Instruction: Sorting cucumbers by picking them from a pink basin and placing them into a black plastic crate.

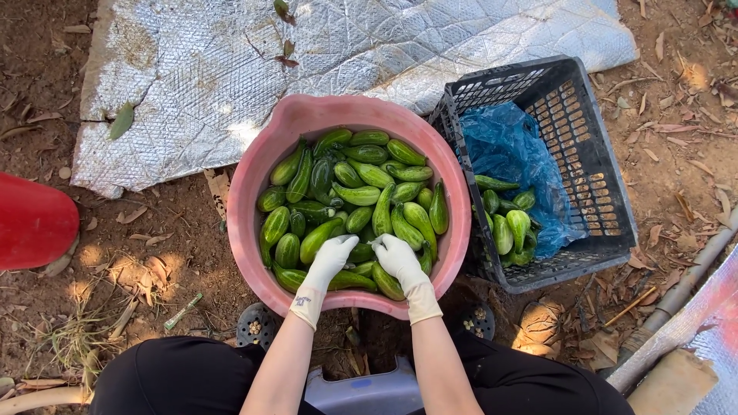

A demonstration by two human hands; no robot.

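A pink round basin sits on the soil in front of me, filled with several green cucumbers. Both my hands wear white gloves and reach into the near side of the basin. My left hand rests on a cucumber with its fingers curled over it. My right hand lies just beside it, fingers bent onto the cucumbers; the two hands nearly touch. Whether either hand has lifted a cucumber cannot be told.
A black plastic crate lined with blue plastic film stands to the right, holding several cucumbers. A silver padded sheet lies behind. A red object is at left. I sit on a blue-grey stool; pipes at right.
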